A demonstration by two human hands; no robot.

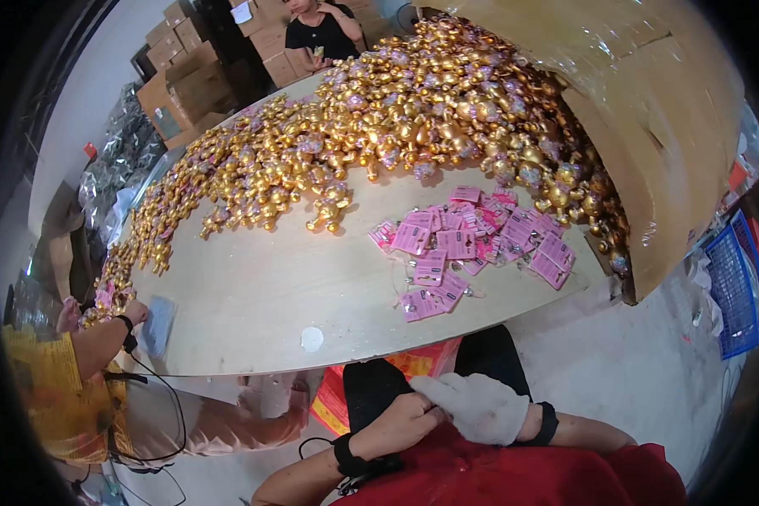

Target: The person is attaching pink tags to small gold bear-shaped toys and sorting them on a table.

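My right hand [479,407] wears a white fabric glove and lies over my lap, below the table's near edge. The bare fingers of my left hand [399,422] pinch that glove at its fingertips. Both wrists carry black bands. The gloved hand holds nothing. On the wooden table [253,295] in front of me lies a loose heap of pink tag cards [472,244]. Beyond it spreads a big pile of small gold figurines [396,118].
A large cardboard box [649,143] lies tipped over on the table's right side, spilling figurines. A co-worker in yellow sits at the left, one hand [135,314] by a bluish packet. Another person [320,29] stands at the far end. A blue basket [738,287] sits on the floor at right.
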